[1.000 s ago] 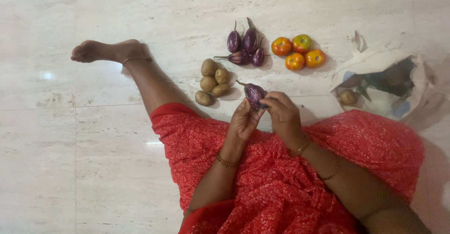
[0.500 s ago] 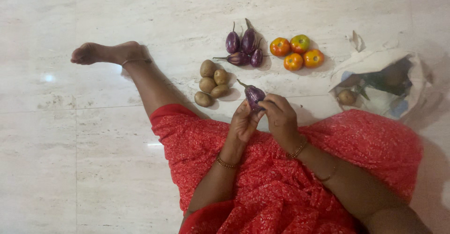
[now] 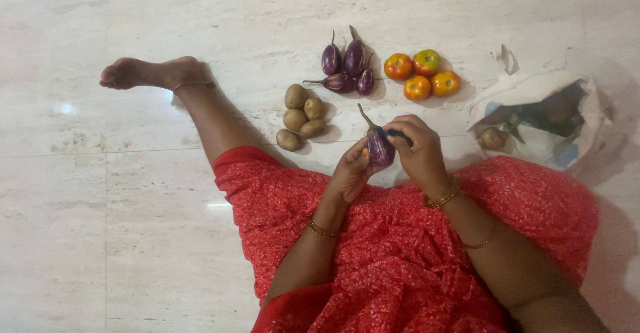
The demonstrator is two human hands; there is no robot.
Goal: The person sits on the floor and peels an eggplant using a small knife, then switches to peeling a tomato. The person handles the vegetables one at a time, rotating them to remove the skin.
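Probably a home: polished marble floor point(image 3: 133, 240), vegetables sorted on it.

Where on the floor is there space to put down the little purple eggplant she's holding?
Bare marble floor lies open beyond the eggplant pile and tomatoes, and left of the outstretched leg. A small gap sits between the potatoes and the held eggplant. It is crowded around the three piles and by the white bag.
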